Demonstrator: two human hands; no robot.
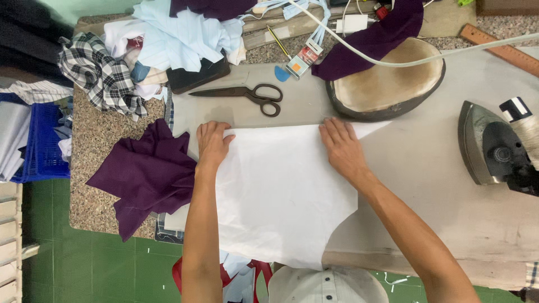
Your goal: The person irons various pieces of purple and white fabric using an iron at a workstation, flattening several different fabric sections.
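Here, nearest the camera, a flat sheet of white cloth (278, 196) lies spread over the grey padded worktable (426, 185), its near edge hanging past the table's front. The left hand (212, 143) rests palm down on the sheet's far left corner, fingers flat and together, gripping nothing. The right hand (341, 147) presses palm down near the far right edge in the same way, fingers slightly spread, also closed on nothing. Just left of the sheet lies a crumpled pile of dark purple fabric (147, 177). To the right, well apart, a grey electric iron (489, 147) stands on the table. Beyond the hands lie black-handled tailor's scissors (241, 94), and beside them an oval tan pressing cushion (387, 78).
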